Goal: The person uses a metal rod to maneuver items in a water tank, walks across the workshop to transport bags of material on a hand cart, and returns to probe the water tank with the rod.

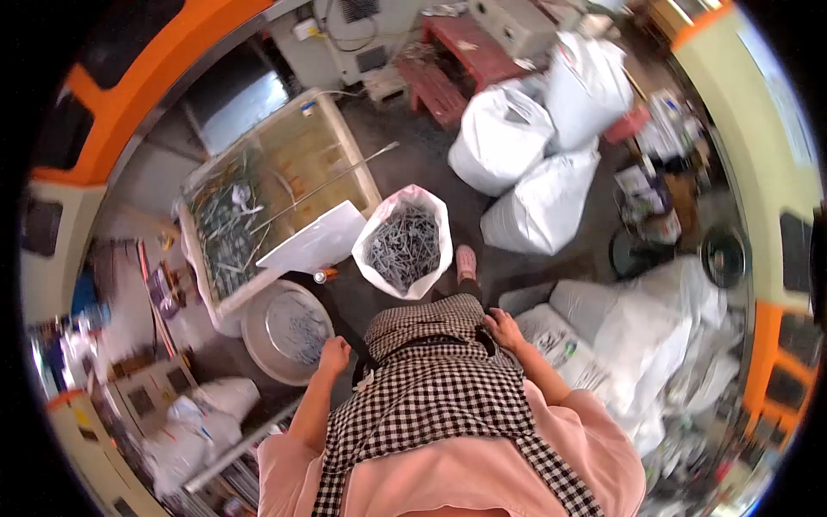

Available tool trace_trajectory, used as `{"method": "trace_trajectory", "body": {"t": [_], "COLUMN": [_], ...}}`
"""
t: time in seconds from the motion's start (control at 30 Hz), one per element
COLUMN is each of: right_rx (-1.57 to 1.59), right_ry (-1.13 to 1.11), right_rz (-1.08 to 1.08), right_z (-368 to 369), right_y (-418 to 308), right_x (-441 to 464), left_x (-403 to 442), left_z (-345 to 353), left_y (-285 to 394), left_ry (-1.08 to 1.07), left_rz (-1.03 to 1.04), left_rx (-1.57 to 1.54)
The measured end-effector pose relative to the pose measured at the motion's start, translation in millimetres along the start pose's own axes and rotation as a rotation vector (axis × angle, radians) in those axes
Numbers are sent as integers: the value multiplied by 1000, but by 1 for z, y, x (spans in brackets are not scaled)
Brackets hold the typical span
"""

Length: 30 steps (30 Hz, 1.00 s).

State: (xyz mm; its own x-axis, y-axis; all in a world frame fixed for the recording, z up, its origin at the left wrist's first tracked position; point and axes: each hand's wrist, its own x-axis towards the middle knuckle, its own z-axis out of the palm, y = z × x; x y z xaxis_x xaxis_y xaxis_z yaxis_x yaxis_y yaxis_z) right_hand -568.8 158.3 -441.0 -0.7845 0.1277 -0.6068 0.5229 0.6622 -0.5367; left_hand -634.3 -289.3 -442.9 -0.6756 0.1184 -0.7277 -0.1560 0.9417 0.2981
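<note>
My left hand (335,354) hangs beside my checked apron (431,366), its fingers curled closed with nothing visible in them. Near it stands a round pale basin (263,332) holding small grey pieces. My right hand (503,329) rests against the apron at my hip, its fingers bent loosely and apart. In front of me an open white sack (365,274) is filled with thin grey pieces (403,246). A flat white board (314,237) leans between that sack and a large tub.
The large tub (355,148) holds murky water, dark pieces and a long rod (345,174). Full white sacks (534,202) stand ahead to the right, near a red bench (469,47). More white bags (646,336) lie at my right. An orange can (325,276) is by the basin.
</note>
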Motion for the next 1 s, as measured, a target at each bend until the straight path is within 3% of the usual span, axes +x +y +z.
{"method": "trace_trajectory", "body": {"t": [0.1, 0.17, 0.23, 0.3, 0.37, 0.4, 0.47, 0.5, 0.57, 0.63, 0.7, 0.8, 0.87, 0.9, 0.93, 0.97, 1.0], "right_rx": [-35, -169, -292, 45, 22, 36, 78, 102, -133, -348, -378, -427, -530, -572, -605, -667, -717], "right_ry": [-135, -196, -373, -679, -745, -783, -854, -886, -730, -716, -399, -240, -201, -186, -217, -245, -271], "right_rz": [-7, 17, 211, 203, 0, -177, -513, -677, 162, -95, -402, -342, -404, -456, -465, -442, -443], "right_z": [-47, -73, -96, -24, -46, -58, -86, -96, -102, -120, -126, -105, -79, -63, -47, -29, -12], "right_y": [8, 13, 6, 143, 118, 99, 54, 35, -22, -83, -125, -176, -202, -210, -223, -237, -247], "right_x": [66, 97, 115, 174, 203, 210, 208, 206, 234, 268, 302, 383, 439, 468, 495, 521, 541], "left_x": [-6, -11, -20, -14, -28, -26, 10, 5, -2, 12, 10, 9, -7, -5, -2, 2, 3], "left_z": [50, 71, 97, 119, 83, 92, 211, 165, 109, 101, 85, 122, 74, 95, 113, 79, 106], "left_y": [39, 81, 116, 132, 177, 182, 125, 149, 172, 163, 171, 170, 208, 216, 224, 245, 254], "left_ry": [140, 119, 102, -167, -86, -28, 26, -12, -11, 59, 154, 265, 275, 320, 295, 270, 320], "left_rz": [-238, -494, -549, -385, -472, -482, -218, -320, -362, -399, -499, -496, -620, -641, -594, -728, -563], "left_rx": [-369, -508, -542, -483, -746, -704, -644, -699, -742, -695, -741, -724, -747, -886, -784, -886, -728]}}
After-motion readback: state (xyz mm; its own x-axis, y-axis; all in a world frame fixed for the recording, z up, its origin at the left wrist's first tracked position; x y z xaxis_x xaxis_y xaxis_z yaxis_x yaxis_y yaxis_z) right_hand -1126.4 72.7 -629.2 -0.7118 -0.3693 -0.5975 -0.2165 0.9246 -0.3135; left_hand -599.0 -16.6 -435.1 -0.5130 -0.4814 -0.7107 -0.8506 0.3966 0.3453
